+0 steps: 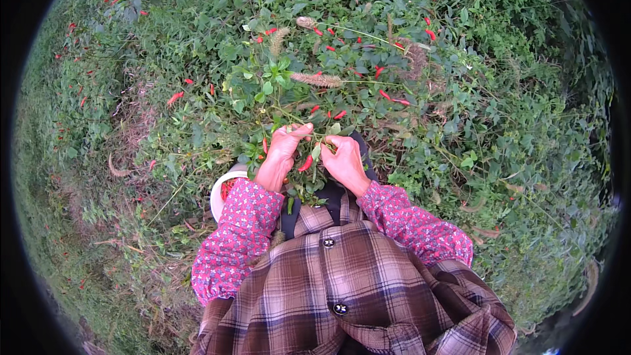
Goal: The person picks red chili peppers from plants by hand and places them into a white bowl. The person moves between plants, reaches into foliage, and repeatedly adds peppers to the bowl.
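Observation:
My left hand [282, 152] pinches a green chili pepper branch [292, 115] between thumb and fingers. Close beside it, my right hand [346, 161] has its thumb and forefinger closed on the same leafy growth; the exact part between the fingertips is hidden. A ripe red chili [305, 163] hangs in the gap between the two hands. Lower down, a green chili [290, 205] points toward my lap among leaves. Left of my left forearm stands a white bucket [215, 202], partly covered by the sleeve, with red chilies [227, 188] inside.
Dense chili plants and weeds surround me, dotted with red chilies [379, 72]. Bristly grass seed heads [317, 80] lean across just beyond my hands. Dry stalks and litter [140, 113] cover a strip at the left. My plaid shirt [296, 286] fills the near side.

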A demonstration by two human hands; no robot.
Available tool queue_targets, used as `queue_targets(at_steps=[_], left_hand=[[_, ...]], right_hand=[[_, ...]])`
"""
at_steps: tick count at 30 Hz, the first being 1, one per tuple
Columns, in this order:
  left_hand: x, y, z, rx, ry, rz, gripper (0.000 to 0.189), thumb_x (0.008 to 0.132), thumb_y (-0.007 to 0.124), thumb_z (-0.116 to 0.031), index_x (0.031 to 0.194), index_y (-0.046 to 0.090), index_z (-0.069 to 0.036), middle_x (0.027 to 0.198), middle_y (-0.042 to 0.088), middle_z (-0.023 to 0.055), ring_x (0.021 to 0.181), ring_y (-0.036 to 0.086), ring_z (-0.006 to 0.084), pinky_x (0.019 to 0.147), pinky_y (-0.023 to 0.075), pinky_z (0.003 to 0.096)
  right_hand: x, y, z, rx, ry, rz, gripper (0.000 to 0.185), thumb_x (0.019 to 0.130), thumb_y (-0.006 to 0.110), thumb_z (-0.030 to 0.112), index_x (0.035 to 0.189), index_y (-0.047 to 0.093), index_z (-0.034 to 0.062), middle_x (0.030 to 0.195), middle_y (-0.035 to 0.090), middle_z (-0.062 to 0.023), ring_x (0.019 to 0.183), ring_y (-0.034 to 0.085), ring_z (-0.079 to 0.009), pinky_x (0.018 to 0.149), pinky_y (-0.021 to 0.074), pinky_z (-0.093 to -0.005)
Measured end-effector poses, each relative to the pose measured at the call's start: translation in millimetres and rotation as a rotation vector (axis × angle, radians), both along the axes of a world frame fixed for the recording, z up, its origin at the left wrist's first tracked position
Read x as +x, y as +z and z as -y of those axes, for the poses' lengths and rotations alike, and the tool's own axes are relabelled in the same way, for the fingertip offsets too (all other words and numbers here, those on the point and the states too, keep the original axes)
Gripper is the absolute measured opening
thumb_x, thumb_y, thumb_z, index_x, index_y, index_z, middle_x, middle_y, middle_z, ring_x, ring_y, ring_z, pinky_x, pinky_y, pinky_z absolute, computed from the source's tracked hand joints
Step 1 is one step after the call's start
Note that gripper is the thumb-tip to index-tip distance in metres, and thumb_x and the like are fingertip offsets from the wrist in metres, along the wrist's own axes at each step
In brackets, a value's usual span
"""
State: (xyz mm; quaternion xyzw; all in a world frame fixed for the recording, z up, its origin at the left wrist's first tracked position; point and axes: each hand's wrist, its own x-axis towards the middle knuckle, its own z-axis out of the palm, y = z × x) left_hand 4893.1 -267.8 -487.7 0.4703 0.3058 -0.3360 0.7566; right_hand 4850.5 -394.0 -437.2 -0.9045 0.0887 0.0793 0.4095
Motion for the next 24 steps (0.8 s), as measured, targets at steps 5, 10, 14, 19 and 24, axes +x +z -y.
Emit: queue_targets(at_steps=[5, 10, 14, 19, 24], left_hand=[[-8, -4, 1, -0.128, -0.013, 0.101, 0.014, 0.069, 0.069, -0.006, 0.074, 0.056, -0.007, 0.070, 0.056, 0.0003, 0.064, 0.051, 0.0102, 0.058, 0.0395, 0.0256], [-6, -13, 0, -0.102, -0.003, 0.066, 0.012, 0.073, 0.067, -0.011, 0.074, 0.057, -0.006, 0.071, 0.059, 0.0034, 0.062, 0.054, 0.0114, 0.056, 0.0412, 0.0238], [-1, -11, 3, -0.017, -0.009, 0.088, 0.013, 0.071, 0.068, -0.011, 0.074, 0.057, -0.005, 0.071, 0.060, 0.0039, 0.061, 0.054, 0.0119, 0.058, 0.0421, 0.0243], [-7, -7, 6, 0.015, 0.026, 0.116, 0.012, 0.071, 0.067, -0.010, 0.075, 0.058, -0.003, 0.070, 0.060, 0.0051, 0.061, 0.055, 0.0124, 0.058, 0.0428, 0.0247], [-12, -15, 9, 0.029, 0.054, 0.129, 0.008, 0.073, 0.064, -0.008, 0.072, 0.058, -0.003, 0.066, 0.059, 0.0040, 0.056, 0.053, 0.0106, 0.054, 0.0431, 0.0222]], right_hand=[[8, 7, 16, 0.616, -0.098, -0.377, 0.023, 0.081, 0.054, 0.015, 0.063, 0.054, 0.0013, 0.055, 0.049, 0.0000, 0.046, 0.039, -0.0043, 0.042, 0.0294, -0.0211], [-2, 73, 17, 1.165, 0.233, -0.476, 0.017, 0.083, 0.050, 0.013, 0.081, 0.054, -0.0034, 0.074, 0.058, -0.0099, 0.058, 0.053, -0.0126, 0.053, 0.0427, -0.0234], [-1, 71, 18, 1.019, 0.170, -0.571, 0.016, 0.084, 0.052, 0.015, 0.086, 0.052, -0.0010, 0.072, 0.058, -0.0077, 0.059, 0.055, -0.0125, 0.054, 0.0438, -0.0231], [-8, 31, -2, 0.645, -0.097, -0.433, 0.016, 0.082, 0.059, 0.016, 0.073, 0.054, 0.0041, 0.056, 0.050, 0.0020, 0.046, 0.044, -0.0039, 0.040, 0.0324, -0.0189], [2, 16, -3, 0.738, -0.257, -0.587, 0.022, 0.080, 0.059, 0.018, 0.066, 0.049, 0.0051, 0.053, 0.049, -0.0006, 0.041, 0.042, -0.0057, 0.034, 0.0274, -0.0199]])
